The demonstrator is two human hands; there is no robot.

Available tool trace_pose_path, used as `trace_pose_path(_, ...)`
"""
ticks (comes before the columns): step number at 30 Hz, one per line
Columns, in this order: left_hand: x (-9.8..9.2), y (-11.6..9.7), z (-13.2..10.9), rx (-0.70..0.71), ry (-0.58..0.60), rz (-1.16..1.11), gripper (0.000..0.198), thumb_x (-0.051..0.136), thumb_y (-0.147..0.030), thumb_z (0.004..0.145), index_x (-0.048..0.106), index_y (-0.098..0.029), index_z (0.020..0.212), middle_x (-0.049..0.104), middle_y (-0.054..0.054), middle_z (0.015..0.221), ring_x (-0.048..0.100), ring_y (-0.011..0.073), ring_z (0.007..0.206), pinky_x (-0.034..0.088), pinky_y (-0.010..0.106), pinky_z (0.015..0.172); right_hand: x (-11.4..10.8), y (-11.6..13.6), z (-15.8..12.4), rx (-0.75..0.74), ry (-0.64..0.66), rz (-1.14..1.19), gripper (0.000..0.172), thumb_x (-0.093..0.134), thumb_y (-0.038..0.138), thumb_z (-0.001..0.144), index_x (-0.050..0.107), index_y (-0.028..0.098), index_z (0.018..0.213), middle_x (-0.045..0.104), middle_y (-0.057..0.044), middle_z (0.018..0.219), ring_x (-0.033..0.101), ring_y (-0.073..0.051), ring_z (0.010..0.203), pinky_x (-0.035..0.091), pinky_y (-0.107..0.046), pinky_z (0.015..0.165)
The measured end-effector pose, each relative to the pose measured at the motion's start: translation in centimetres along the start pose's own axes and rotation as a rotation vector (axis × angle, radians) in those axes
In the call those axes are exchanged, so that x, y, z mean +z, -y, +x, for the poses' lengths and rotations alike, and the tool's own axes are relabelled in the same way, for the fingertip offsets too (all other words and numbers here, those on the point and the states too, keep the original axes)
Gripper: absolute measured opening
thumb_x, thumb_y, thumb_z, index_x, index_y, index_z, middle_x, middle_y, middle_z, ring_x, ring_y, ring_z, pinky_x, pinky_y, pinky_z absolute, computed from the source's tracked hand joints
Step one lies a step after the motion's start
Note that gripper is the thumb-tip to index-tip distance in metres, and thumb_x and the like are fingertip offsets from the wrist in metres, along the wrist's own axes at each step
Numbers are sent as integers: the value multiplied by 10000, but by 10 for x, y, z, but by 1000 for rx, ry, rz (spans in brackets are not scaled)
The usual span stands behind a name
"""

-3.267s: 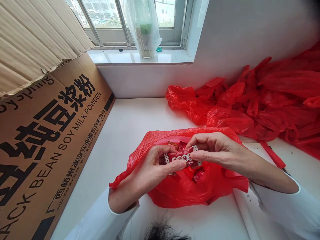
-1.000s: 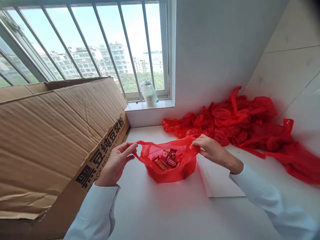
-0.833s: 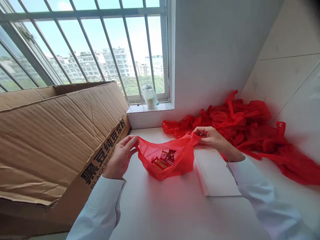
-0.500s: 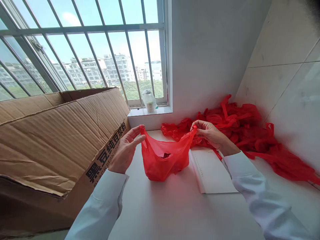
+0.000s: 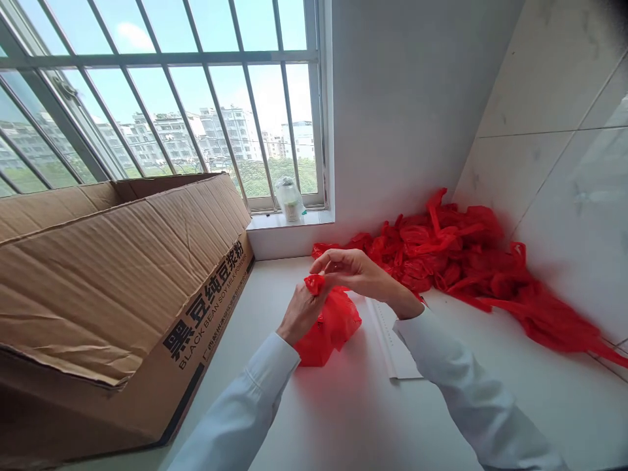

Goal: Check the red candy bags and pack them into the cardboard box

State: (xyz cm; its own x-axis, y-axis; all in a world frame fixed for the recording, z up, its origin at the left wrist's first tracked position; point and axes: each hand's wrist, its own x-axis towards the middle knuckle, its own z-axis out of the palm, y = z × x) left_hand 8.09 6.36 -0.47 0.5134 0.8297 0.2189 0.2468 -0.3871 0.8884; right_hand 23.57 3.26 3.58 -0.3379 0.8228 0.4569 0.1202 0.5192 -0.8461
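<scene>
"So, where is the bag (image 5: 343, 320)?"

"Just below both hands, low over the table (image 5: 353, 418). Whether its base touches the surface, I can't tell."

"And the left hand (image 5: 300, 314)?"

"It's closed round the gathered neck; a red tuft (image 5: 314, 284) pokes out above the fist."

"What about the right hand (image 5: 357, 271)?"

"Right at that tuft, fingers curled, thumb towards the plastic, with a small gap between thumb and fingers. I can't tell whether it grips any."

"What's to the right?"

"A white booklet (image 5: 400, 356), near the bag and partly hidden by the right sleeve (image 5: 456, 366). Past it, a heap (image 5: 461, 255) of crumpled red bags lies along the wall (image 5: 402, 118)."

"To the left?"

"A big open box (image 5: 112, 275), marked BLACK BEAN SOY MILK POWDER on its side."

"Straight ahead?"

"A barred window (image 5: 171, 60), with buildings (image 5: 196, 131) outside. On its sill (image 5: 318, 216) stands a cup (image 5: 293, 210) in clear plastic."
</scene>
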Motion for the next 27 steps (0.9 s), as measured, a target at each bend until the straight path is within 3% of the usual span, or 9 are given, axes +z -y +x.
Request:
trace_pose_path(3, -3, 0, 3, 43, -50, 48, 420, 421, -505, 857, 575, -184, 635, 440, -8, 592, 412, 134, 598, 312, 252, 553, -9, -18, -1, 26, -212, -42, 207, 539, 278, 815, 625, 177, 974, 615, -38, 997, 557, -103, 794, 450, -239, 706)
trace_pose_path(7, -1, 8, 13, -41, -104, 20, 426, 410, -530, 842, 513, -169, 642, 385, -35, 562, 329, 96, 503, 273, 231, 478, -11, -53, -6, 169, -107, 149, 281, 633, 374, 752, 629, 153, 926, 631, -33, 890, 570, -108, 766, 453, -242, 692)
trace_pose_path(12, 2, 19, 26, -12, -212, 65, 291, 366, -453, 865, 492, -202, 790, 378, -65, 533, 339, 89, 440, 262, 210, 440, -5, -81, -6, 194, -431, 282, 282, 732, 380, 621, 606, 146, 715, 595, 20, 656, 514, -76, 590, 434, -222, 594)
trace_pose_path(14, 0, 19, 29, 7, -195, 203, 318, 385, -449, 867, 457, -201, 682, 358, -65, 486, 319, 84, 420, 246, 212, 440, -6, -82, -4, 161, -504, 258, 253, 729, 358, 625, 613, 148, 705, 584, 26, 624, 497, -73, 563, 423, -213, 564)
trace_pose_path(16, -4, 18, 32, -38, -82, 239, 410, 404, -481, 862, 388, -194, 569, 332, -60, 435, 312, 79, 397, 246, 217, 438, -5, -76, -2, 111, -538, 219, 212, 719, 328, 644, 621, 153, 709, 583, 26, 621, 504, -76, 565, 424, -208, 555)
trace_pose_path(19, -12, 14, 32, -216, 119, -89, 424, 429, -562, 835, 437, -191, 630, 411, -49, 464, 384, 84, 393, 312, 216, 434, 1, -57, -6, 44, -455, 197, 169, 698, 305, 683, 619, 165, 735, 611, 16, 676, 560, -98, 620, 465, -226, 607)
trace_pose_path(22, -22, 11, 28, -270, 238, -378, 329, 614, -489, 748, 510, -190, 836, 532, -30, 640, 484, 84, 493, 389, 206, 491, 7, -41, -17, 23, -140, 126, 123, 664, 286, 725, 629, 173, 759, 645, 1, 744, 605, -127, 716, 489, -256, 694)
trace_pose_path(25, -31, 9, 18, -161, 274, -276, 234, 679, -303, 700, 512, -174, 801, 539, -29, 684, 514, 89, 586, 404, 197, 545, 5, -43, -23, 53, 137, -9, 122, 653, 283, 743, 665, 170, 787, 664, -15, 777, 613, -140, 755, 483, -255, 709)
trace_pose_path(27, -33, 8, 11, 5, 244, -46, 130, 614, -202, 721, 489, -168, 739, 528, -29, 677, 507, 96, 615, 400, 202, 568, 0, -56, -17, 50, 36, -5, 153, 615, 311, 781, 663, 174, 830, 657, -20, 806, 603, -135, 771, 478, -254, 717)
